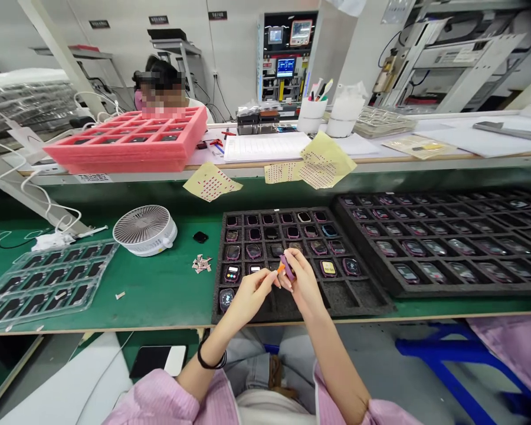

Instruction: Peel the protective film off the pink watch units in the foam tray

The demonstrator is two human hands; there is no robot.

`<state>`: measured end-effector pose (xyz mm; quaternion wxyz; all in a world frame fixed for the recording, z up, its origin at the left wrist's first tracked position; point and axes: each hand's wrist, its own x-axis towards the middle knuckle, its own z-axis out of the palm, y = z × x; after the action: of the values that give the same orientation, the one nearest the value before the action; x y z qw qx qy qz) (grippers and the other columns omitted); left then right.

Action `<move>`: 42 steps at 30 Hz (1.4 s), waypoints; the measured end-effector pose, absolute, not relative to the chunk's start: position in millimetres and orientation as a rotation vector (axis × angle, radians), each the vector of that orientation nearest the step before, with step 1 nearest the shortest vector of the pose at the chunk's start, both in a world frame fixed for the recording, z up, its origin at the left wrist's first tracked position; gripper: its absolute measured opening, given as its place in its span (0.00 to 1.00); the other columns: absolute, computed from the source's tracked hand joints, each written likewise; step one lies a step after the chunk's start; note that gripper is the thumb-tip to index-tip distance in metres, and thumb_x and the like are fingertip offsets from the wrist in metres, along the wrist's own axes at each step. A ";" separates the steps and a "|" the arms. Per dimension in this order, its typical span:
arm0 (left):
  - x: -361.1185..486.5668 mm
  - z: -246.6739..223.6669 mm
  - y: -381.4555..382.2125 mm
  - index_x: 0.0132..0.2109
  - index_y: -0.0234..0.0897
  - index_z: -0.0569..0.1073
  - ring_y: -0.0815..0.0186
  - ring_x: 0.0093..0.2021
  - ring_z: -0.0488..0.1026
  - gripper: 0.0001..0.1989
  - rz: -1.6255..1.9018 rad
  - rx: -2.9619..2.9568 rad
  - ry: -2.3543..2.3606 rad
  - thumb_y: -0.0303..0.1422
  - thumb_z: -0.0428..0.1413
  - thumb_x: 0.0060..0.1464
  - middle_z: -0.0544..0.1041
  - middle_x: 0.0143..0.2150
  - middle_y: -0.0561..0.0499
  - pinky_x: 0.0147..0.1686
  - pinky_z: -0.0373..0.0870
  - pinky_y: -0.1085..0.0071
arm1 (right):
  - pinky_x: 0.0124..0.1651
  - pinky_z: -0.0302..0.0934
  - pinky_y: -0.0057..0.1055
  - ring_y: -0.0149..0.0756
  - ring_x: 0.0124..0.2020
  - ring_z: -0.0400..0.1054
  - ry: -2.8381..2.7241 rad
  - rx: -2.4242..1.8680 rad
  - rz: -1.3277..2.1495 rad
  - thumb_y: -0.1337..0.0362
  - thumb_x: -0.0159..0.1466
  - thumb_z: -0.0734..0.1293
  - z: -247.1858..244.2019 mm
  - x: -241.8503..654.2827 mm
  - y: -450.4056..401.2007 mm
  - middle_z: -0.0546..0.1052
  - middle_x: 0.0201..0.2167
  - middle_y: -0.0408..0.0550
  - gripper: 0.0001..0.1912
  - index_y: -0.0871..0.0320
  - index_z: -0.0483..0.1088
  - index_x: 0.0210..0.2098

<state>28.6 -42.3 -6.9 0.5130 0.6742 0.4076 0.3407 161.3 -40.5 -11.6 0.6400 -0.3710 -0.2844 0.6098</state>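
Note:
Above a black foam tray (pixel 292 310) of smartwatches, my right hand (pixel 305 283) grips a small purple-edged watch (pixel 288 269), tilted on its side. My left hand (pixel 253 290) pinches a small orange piece (pixel 281 268) against the watch; whether it is a tool or a tab I cannot tell. Fingers hide part of the watch. In the tray below, one watch (pixel 329 268) has a lit yellow face, and another (pixel 226 300) lies at the front left with a dark dial. Several compartments near my right hand hold no watch.
A second foam tray (pixel 429 289) of watches lies to the right. On the left are a white fan (pixel 145 231), a clear plastic tray (pixel 92 289) of dark parts, a lone black piece (pixel 200 236) and small scraps (pixel 202 264). Pink foam trays (pixel 128 159) sit on the shelf; a person (pixel 163 82) is behind.

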 end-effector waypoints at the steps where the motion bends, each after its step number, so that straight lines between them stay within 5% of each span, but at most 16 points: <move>1: 29.0 -6.5 -42.8 0.31 0.33 0.70 0.72 0.23 0.52 0.22 0.816 1.624 0.974 0.46 0.44 0.60 0.56 0.21 0.57 0.23 0.49 0.74 | 0.13 0.42 0.18 0.20 0.10 0.51 -0.640 -0.836 1.396 0.54 0.55 0.71 -11.4 161.6 -40.5 0.64 0.15 0.32 0.16 0.55 0.62 0.31; 26: 30.3 -10.2 -41.5 0.31 0.32 0.73 0.74 0.19 0.51 0.22 0.779 1.572 0.981 0.46 0.47 0.59 0.56 0.17 0.59 0.21 0.47 0.75 | 0.12 0.38 0.18 0.19 0.09 0.45 -0.669 -0.823 1.403 0.54 0.56 0.71 -12.1 166.0 -41.8 0.59 0.12 0.29 0.16 0.54 0.61 0.31; 42: 34.1 -16.8 -36.4 0.24 0.34 0.67 0.77 0.14 0.48 0.26 0.881 1.322 0.968 0.54 0.50 0.53 0.54 0.12 0.61 0.15 0.45 0.77 | 0.12 0.39 0.18 0.19 0.10 0.38 -0.454 -0.674 1.585 0.56 0.53 0.72 -24.8 149.7 -32.3 0.53 0.10 0.30 0.22 0.56 0.54 0.20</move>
<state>34.1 -36.4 -16.8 0.5976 0.5698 0.4173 0.3795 149.7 -32.3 -24.8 0.6288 -0.2942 -0.1982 0.6919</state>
